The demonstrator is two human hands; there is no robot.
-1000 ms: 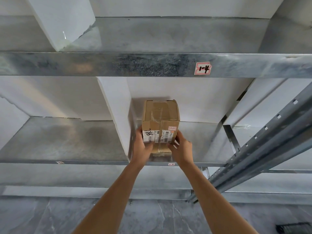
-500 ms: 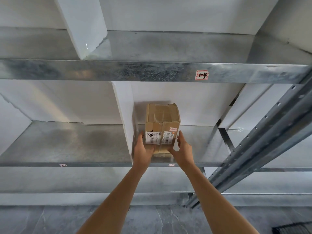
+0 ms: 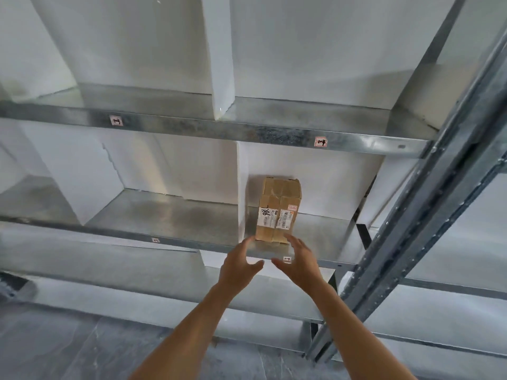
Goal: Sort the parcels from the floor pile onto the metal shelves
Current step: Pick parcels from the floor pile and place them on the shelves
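the cardboard parcel stands upright on the middle metal shelf, in the compartment to the right of a white divider. it is at the left side of this compartment, just beside the divider, and near the front edge of the shelf. its front face looks to the room and carries white stickers with barcodes and some black handwriting; brown tape runs over the top flaps. both arms of the person reach up toward it. the left hand is in front of the shelf edge, below the lower left corner of the parcel, with the fingers spread wide and the thumb pointing to the right; it holds nothing. the right hand is next to it, below the lower right corner, also wide, with straight fingers and holding nothing. the fingertips of both hands come close to the bottom of the parcel, but they are blurred and i cannot tell if they touch the cardboard. the two thumbs are near each other, not touching. on the front edge of the middle shelf, just beside the right thumb, there is a small red and white label. the upper metal shelf has a similar label on its front edge, above the parcel. a grey perforated post goes diagonally at the right side, and below is a grey stone floor.
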